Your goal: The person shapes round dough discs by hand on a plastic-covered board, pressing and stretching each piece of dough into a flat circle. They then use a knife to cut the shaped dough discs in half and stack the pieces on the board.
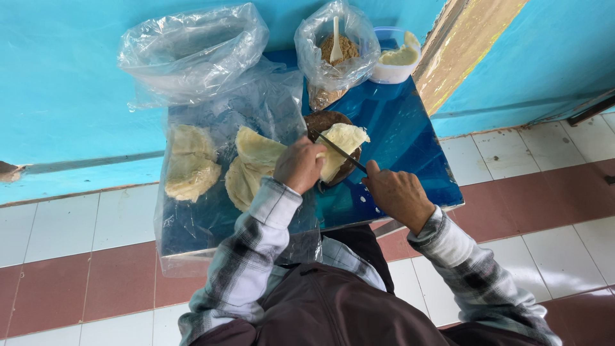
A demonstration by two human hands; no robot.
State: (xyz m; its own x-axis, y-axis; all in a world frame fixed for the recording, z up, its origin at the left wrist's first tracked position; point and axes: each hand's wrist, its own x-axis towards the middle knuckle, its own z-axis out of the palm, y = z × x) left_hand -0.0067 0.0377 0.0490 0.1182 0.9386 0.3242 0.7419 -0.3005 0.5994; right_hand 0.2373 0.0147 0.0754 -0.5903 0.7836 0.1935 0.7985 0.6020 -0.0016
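A person in a plaid shirt is working at a small blue table [410, 147] set against a turquoise wall, cutting a pale, thin flatbread [343, 146] that is lying on a dark round board [320, 120] near the table's middle. The left hand [298, 165] is pressing down on the near edge of the flatbread, fingers curled together over it, while the right hand [397, 192] is closing its fingers around the handle of a slim dark knife [339, 152], whose blade is lying across the bread. Judging by the scene, the work is partway along: several more pale flatbreads [192, 168] are lying on a clear plastic sheet [211, 218] to the left. Behind the board, a plastic bag of brown crumbly filling [338, 50] with a white spoon [336, 38] and a tub of pale paste [398, 59] are standing open.
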